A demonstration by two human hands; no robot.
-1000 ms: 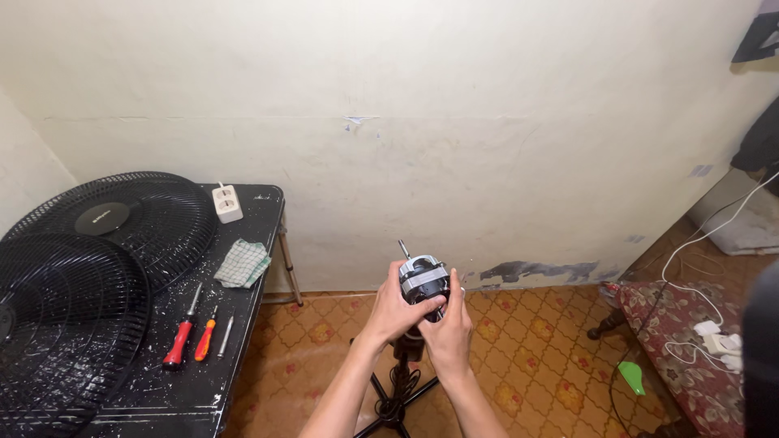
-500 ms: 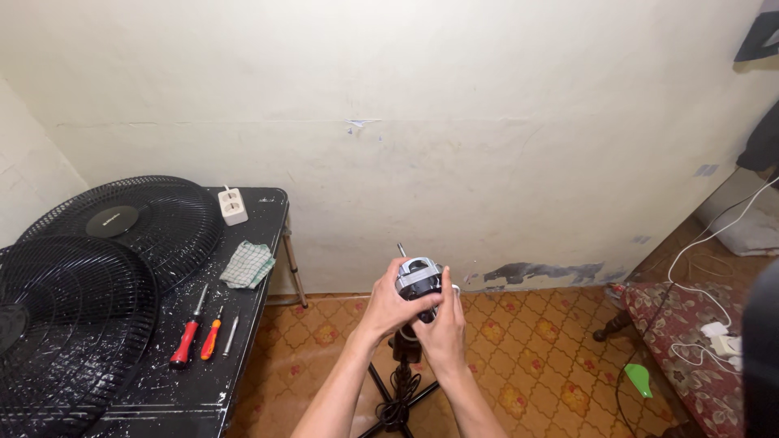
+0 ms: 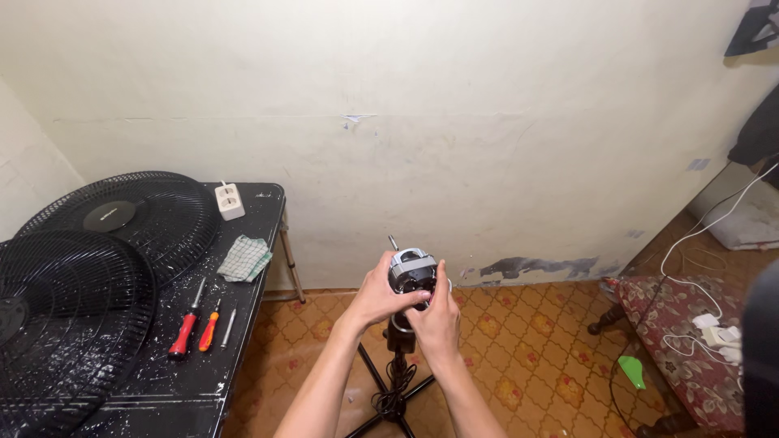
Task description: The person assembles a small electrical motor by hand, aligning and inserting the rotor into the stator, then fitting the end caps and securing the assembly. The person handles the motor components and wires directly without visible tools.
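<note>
Nearest the camera, two bare forearms reach up from the bottom edge toward the middle of the scene. The left hand (image 3: 375,294) is wrapped around the left side of a small fan motor (image 3: 412,272), its fingers closed on the housing, while the right hand (image 3: 438,318) grips the motor from below and from the right, with its thumb pressed against the dark front part. The motor, grey metal with a thin shaft sticking up at its top, sits on the head of a black stand (image 3: 397,381) whose legs spread over the patterned orange floor (image 3: 519,365), with a cord bundled low on the pole. To the left, a black counter (image 3: 203,381) speckled with white paint carries two black fan grilles (image 3: 73,316), one overlapping the other. Beside them lie a red-handled screwdriver (image 3: 187,328), an orange-handled screwdriver (image 3: 209,326) and a thin plain one (image 3: 229,327), side by side. Farther along the counter lies a folded checked cloth (image 3: 245,258), and at the far end stands a white socket block (image 3: 230,200). On the right, a patterned red cushion (image 3: 682,341) holds white cables and a white plug, with a green scrap (image 3: 633,371) just beside it. A stained cream wall (image 3: 454,122) closes the far side.
</note>
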